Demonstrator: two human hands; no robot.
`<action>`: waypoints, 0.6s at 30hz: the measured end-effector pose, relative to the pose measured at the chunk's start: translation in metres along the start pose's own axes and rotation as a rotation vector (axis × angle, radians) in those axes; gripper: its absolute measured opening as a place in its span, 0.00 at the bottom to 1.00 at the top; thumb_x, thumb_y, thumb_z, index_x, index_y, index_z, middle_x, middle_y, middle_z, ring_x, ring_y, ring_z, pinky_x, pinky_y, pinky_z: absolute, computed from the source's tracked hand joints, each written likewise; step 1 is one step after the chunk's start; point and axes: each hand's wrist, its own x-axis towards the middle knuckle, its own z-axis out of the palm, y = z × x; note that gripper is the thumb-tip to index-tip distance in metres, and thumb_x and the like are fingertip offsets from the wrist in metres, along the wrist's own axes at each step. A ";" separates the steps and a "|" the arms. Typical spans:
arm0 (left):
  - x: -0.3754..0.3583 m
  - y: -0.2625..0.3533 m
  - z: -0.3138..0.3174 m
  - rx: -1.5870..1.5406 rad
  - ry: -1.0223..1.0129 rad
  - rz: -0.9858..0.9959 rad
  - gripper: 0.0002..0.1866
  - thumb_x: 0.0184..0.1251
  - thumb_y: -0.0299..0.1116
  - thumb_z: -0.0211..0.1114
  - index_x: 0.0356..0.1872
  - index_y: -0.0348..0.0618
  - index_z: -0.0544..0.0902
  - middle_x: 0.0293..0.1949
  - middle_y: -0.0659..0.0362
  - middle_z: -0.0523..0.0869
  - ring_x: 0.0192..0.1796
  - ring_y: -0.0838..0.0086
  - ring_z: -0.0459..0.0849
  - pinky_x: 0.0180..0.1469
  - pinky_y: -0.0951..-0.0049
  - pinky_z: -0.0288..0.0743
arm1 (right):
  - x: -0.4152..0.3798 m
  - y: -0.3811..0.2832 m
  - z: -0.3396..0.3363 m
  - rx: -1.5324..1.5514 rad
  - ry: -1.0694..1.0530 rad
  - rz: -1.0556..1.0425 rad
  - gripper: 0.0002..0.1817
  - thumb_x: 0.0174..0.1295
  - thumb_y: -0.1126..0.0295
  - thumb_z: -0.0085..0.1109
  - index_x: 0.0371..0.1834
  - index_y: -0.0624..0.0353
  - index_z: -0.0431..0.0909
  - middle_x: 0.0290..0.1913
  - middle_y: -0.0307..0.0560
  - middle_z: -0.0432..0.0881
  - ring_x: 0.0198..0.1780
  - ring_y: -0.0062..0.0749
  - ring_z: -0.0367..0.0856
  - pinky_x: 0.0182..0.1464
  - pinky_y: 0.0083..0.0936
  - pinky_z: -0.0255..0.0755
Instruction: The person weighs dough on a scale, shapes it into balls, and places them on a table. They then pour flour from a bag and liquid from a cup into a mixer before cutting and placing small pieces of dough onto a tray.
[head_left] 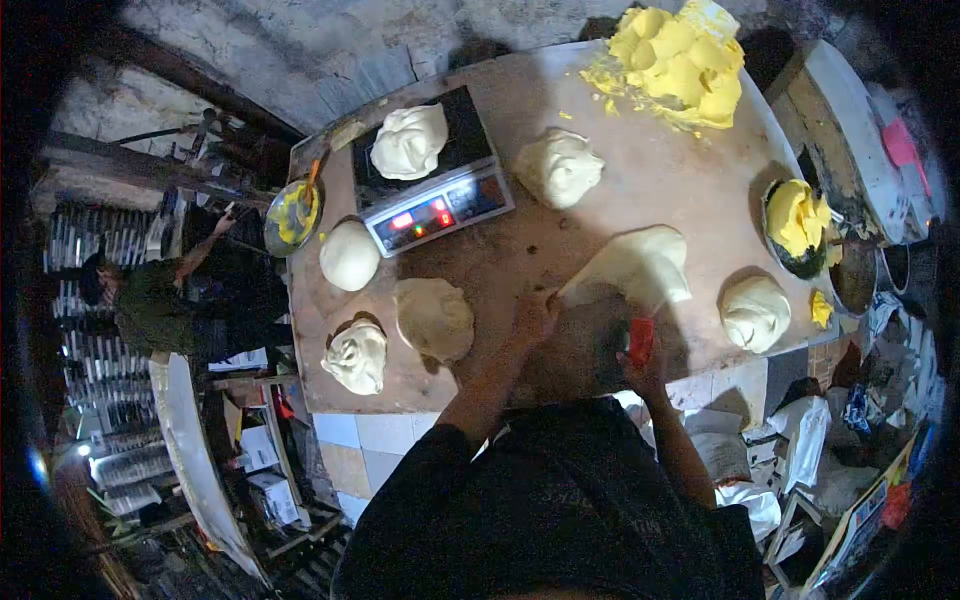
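My left hand [540, 314] pinches the narrow end of a stretched piece of dough [640, 262], which widens to the right across the wooden table [540, 385]. My right hand [645, 372], just below the dough's wide end, is closed on a red-handled scraper [641, 340]; shadow hides most of its blade. To the left of my left hand lies a flattened dough round [434, 318]. Another dough lump [408, 140] rests on a digital scale [440, 215] with red lit digits.
More dough lumps sit on the table: a smooth ball [349, 255], and folded ones [355, 357], [755, 313]. Yellow fat-like paste [685, 65] is heaped at the back right. A bowl of yellow paste [797, 220] stands at the right edge. Another person [160, 300] is at the left.
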 end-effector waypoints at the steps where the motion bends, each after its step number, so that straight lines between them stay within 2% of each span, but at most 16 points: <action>1: -0.007 0.025 -0.024 0.119 0.024 0.013 0.18 0.72 0.43 0.59 0.53 0.42 0.82 0.33 0.53 0.85 0.34 0.70 0.84 0.39 0.69 0.76 | -0.002 0.000 0.005 -0.022 -0.023 0.002 0.34 0.54 0.60 0.70 0.61 0.62 0.68 0.49 0.58 0.77 0.51 0.51 0.78 0.50 0.43 0.72; 3: -0.013 0.021 -0.054 0.114 0.097 0.044 0.17 0.72 0.40 0.59 0.54 0.43 0.81 0.34 0.53 0.85 0.34 0.68 0.84 0.40 0.68 0.77 | -0.005 -0.003 0.015 -0.065 -0.069 0.004 0.36 0.57 0.61 0.64 0.67 0.61 0.63 0.59 0.60 0.72 0.59 0.54 0.72 0.58 0.44 0.67; 4: -0.002 0.006 -0.067 -0.006 0.166 0.073 0.16 0.71 0.39 0.59 0.54 0.43 0.81 0.34 0.53 0.85 0.34 0.67 0.85 0.40 0.67 0.77 | 0.002 -0.011 0.010 -0.095 -0.138 0.031 0.36 0.62 0.59 0.57 0.71 0.61 0.57 0.67 0.58 0.64 0.67 0.52 0.64 0.65 0.46 0.60; 5: 0.011 -0.009 -0.087 -0.121 0.240 0.109 0.16 0.70 0.38 0.60 0.54 0.43 0.81 0.34 0.53 0.85 0.34 0.66 0.85 0.40 0.67 0.78 | 0.011 -0.018 0.009 -0.073 -0.084 0.045 0.38 0.61 0.58 0.59 0.73 0.58 0.57 0.67 0.59 0.66 0.65 0.54 0.69 0.61 0.46 0.66; 6: 0.011 0.017 -0.131 -0.048 0.258 0.178 0.15 0.69 0.37 0.62 0.51 0.42 0.82 0.34 0.52 0.85 0.33 0.65 0.85 0.40 0.67 0.78 | 0.021 -0.025 0.008 -0.050 -0.029 0.057 0.39 0.61 0.57 0.60 0.74 0.55 0.56 0.68 0.60 0.68 0.63 0.55 0.73 0.57 0.46 0.73; 7: 0.003 0.060 -0.183 0.025 0.270 0.244 0.14 0.68 0.37 0.63 0.49 0.41 0.82 0.34 0.52 0.85 0.33 0.65 0.85 0.40 0.67 0.78 | 0.024 -0.026 0.006 0.013 -0.176 0.449 0.39 0.53 0.58 0.68 0.68 0.51 0.63 0.57 0.61 0.76 0.47 0.57 0.81 0.40 0.45 0.78; 9: 0.001 0.074 -0.248 0.066 0.437 0.202 0.13 0.68 0.38 0.64 0.45 0.40 0.83 0.35 0.50 0.86 0.34 0.66 0.85 0.40 0.68 0.78 | 0.025 -0.022 0.015 -0.012 -0.129 0.625 0.33 0.54 0.64 0.68 0.62 0.64 0.66 0.50 0.60 0.78 0.50 0.57 0.79 0.49 0.47 0.74; 11: 0.005 0.053 -0.302 0.009 0.646 0.235 0.14 0.69 0.40 0.64 0.44 0.38 0.83 0.33 0.52 0.85 0.33 0.68 0.85 0.39 0.68 0.78 | 0.040 -0.051 0.010 -0.496 -0.066 0.320 0.34 0.53 0.64 0.69 0.61 0.65 0.66 0.48 0.59 0.79 0.50 0.55 0.79 0.51 0.46 0.73; 12: 0.005 0.052 -0.328 0.000 0.741 0.179 0.15 0.69 0.41 0.64 0.44 0.38 0.82 0.33 0.54 0.85 0.34 0.68 0.85 0.40 0.69 0.78 | 0.050 -0.072 0.005 -0.733 -0.036 0.158 0.34 0.52 0.63 0.70 0.61 0.66 0.66 0.47 0.59 0.79 0.50 0.55 0.79 0.52 0.46 0.73; 13: 0.008 0.053 -0.350 -0.012 0.836 0.124 0.17 0.69 0.43 0.64 0.44 0.37 0.82 0.33 0.55 0.85 0.35 0.68 0.85 0.40 0.69 0.78 | 0.070 -0.094 0.007 -0.566 0.003 0.091 0.33 0.52 0.63 0.70 0.59 0.66 0.68 0.47 0.59 0.79 0.50 0.55 0.79 0.52 0.45 0.73; 15: 0.024 0.049 -0.381 -0.062 0.859 0.118 0.13 0.70 0.35 0.62 0.49 0.38 0.79 0.41 0.55 0.84 0.43 0.70 0.82 0.49 0.70 0.75 | 0.136 -0.141 0.029 -0.238 0.082 -0.050 0.32 0.52 0.63 0.71 0.57 0.68 0.70 0.47 0.59 0.80 0.51 0.55 0.79 0.54 0.43 0.73; 16: 0.032 0.045 -0.387 -0.087 0.862 0.109 0.13 0.70 0.31 0.60 0.52 0.39 0.78 0.45 0.55 0.83 0.48 0.71 0.81 0.53 0.70 0.74 | 0.170 -0.164 0.049 -0.148 -0.060 -0.077 0.27 0.52 0.64 0.71 0.54 0.65 0.74 0.50 0.59 0.80 0.52 0.55 0.79 0.56 0.41 0.72; 17: 0.050 0.031 -0.383 -0.182 0.844 0.146 0.15 0.70 0.33 0.60 0.53 0.38 0.77 0.45 0.53 0.83 0.49 0.69 0.81 0.54 0.68 0.74 | 0.215 -0.211 0.061 -0.099 -0.107 -0.201 0.23 0.53 0.65 0.70 0.51 0.62 0.77 0.51 0.57 0.80 0.54 0.53 0.79 0.56 0.40 0.74; 18: 0.078 0.011 -0.376 -0.274 0.831 0.187 0.17 0.70 0.35 0.59 0.55 0.37 0.76 0.45 0.51 0.82 0.49 0.68 0.81 0.55 0.67 0.74 | 0.256 -0.239 0.090 -0.137 -0.049 -0.466 0.20 0.55 0.66 0.68 0.51 0.58 0.78 0.52 0.56 0.80 0.55 0.50 0.79 0.57 0.40 0.74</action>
